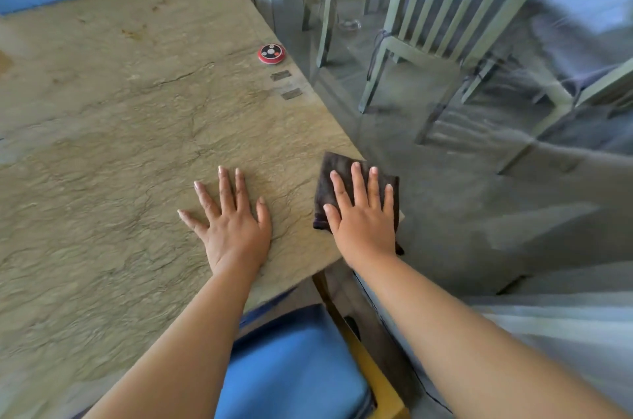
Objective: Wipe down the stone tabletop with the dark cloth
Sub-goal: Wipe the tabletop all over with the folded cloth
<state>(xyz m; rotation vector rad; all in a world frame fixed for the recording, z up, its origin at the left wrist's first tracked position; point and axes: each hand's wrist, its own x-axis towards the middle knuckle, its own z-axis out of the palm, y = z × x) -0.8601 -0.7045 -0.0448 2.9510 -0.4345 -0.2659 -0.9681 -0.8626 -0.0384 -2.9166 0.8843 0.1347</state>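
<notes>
The dark cloth [346,185] lies folded at the stone tabletop's [120,130] near right corner, pinned under the flat, straight-fingered right hand [363,216] for wiping, while the left hand [233,223] rests flat, holding nothing, seemingly bracing.

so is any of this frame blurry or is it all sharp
Head view: the hands, the dark cloth and the nearby stone tabletop are fairly sharp; the chairs behind the glass on the right are smeared and hazy; wide-angle bending at the edges.
</notes>
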